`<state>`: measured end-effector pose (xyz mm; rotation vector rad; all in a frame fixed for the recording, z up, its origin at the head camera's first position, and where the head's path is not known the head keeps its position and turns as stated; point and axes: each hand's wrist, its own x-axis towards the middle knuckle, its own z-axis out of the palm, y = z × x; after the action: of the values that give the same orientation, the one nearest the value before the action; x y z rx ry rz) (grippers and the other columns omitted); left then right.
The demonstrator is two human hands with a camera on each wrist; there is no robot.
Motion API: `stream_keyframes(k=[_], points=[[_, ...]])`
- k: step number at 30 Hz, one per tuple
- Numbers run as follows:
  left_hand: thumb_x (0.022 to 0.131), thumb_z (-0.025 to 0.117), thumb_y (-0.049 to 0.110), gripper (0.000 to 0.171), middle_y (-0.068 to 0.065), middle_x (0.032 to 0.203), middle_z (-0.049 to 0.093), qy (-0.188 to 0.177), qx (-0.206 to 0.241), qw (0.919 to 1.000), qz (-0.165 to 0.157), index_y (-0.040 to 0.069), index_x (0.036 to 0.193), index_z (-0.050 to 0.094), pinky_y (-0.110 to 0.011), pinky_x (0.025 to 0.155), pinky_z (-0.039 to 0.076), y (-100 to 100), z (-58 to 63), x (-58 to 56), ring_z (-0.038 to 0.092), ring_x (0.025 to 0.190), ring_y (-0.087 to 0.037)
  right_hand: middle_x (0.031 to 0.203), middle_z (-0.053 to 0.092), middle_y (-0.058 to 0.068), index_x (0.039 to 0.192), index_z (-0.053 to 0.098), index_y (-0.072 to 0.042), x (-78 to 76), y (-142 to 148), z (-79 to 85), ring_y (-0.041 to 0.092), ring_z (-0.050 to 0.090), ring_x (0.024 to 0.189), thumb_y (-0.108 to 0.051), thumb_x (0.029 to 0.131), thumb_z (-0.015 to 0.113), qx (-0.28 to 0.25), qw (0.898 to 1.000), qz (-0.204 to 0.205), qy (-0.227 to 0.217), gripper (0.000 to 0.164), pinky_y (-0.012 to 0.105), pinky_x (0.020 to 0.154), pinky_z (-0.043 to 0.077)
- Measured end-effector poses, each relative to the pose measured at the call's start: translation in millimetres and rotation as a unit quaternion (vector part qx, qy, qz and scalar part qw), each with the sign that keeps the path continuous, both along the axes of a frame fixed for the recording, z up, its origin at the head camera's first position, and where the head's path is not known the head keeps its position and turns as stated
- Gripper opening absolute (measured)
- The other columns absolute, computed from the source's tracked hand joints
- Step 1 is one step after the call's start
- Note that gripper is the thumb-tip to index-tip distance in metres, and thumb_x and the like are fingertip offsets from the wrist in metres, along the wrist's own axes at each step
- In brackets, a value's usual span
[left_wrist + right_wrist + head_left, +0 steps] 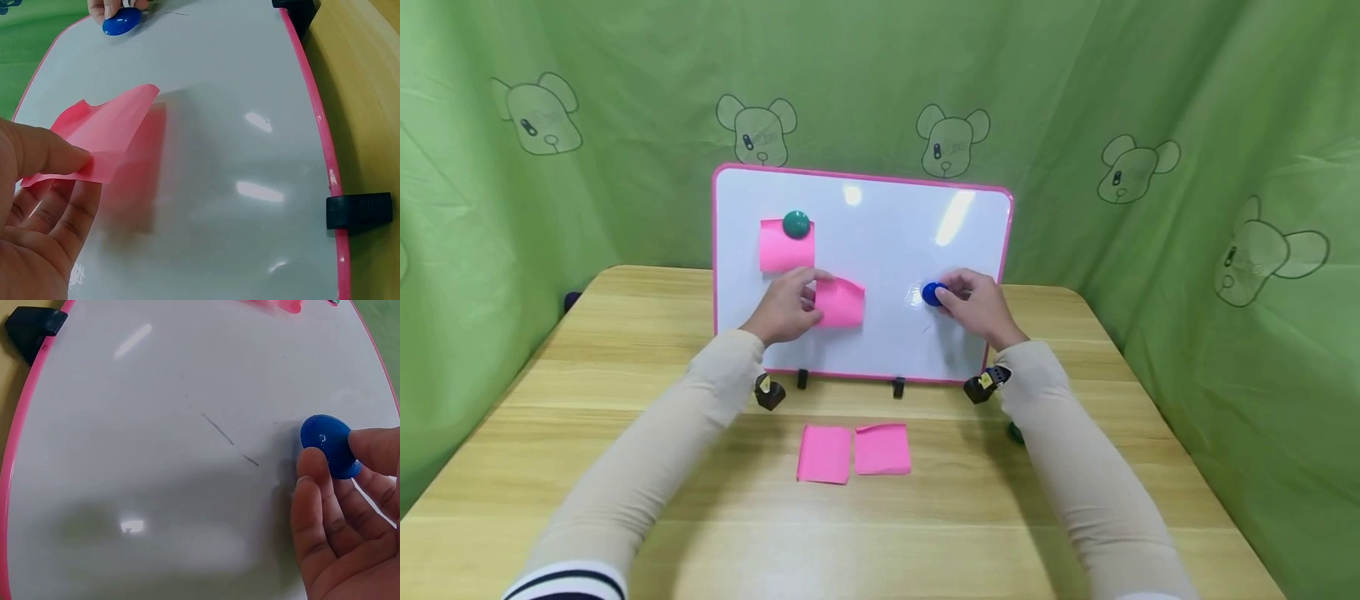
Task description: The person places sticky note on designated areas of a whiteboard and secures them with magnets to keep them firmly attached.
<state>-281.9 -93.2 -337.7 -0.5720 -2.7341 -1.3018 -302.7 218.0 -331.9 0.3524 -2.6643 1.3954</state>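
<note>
A whiteboard (880, 225) with a pink frame stands on the table. My left hand (786, 306) pinches a pink sticky note (841, 303) by its left edge in front of the board. The left wrist view shows that note (103, 137) bent, its far edge lifted off the surface and reflected in it. Between thumb and fingers, my right hand (976, 302) grips a round blue magnet (934, 293) at the board's right part. In the right wrist view the magnet (328, 444) is held at its sides; whether it touches the board I cannot tell.
Up on the board's left, a green magnet (796, 224) holds another pink note (786, 250). Two pink notes (824, 455) lie side by side on the table (760, 533). Beside the right forearm a green magnet (1016, 432) is partly hidden. Black feet (898, 387) support the board.
</note>
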Motion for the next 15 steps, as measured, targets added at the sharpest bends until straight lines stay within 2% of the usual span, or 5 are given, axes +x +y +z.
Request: stream_keyframes(k=[8, 15], points=[[0.083, 0.067, -0.003, 0.051, -0.011, 0.112, 0.056, 0.005, -0.003, 1.0000, 0.005, 0.009, 0.131, 0.056, -0.035, 0.080, 0.055, 4.2, 0.2, -3.8, 0.059, 0.096, -0.026, 0.105, 0.065, 0.016, 0.109, 0.062, 0.001, 0.2, -7.7, 1.0, 0.022, 0.062, 0.088, -0.013, 0.094, 0.064, -0.010, 1.000, -0.001, -0.015, 0.021, 0.024, 0.071, 0.054], [0.082, 0.069, -0.002, 0.049, -0.011, 0.106, 0.057, 0.022, 0.000, 0.9997, 0.003, 0.007, 0.129, 0.057, -0.036, 0.081, 0.053, 8.6, 3.7, -10.0, 0.060, 0.092, -0.025, 0.105, 0.066, 0.016, 0.109, 0.063, 0.001, -2.9, -11.0, 7.1, 0.023, 0.062, 0.088, -0.014, 0.094, 0.063, -0.014, 1.000, -0.001, -0.006, 0.021, 0.025, 0.072, 0.055]])
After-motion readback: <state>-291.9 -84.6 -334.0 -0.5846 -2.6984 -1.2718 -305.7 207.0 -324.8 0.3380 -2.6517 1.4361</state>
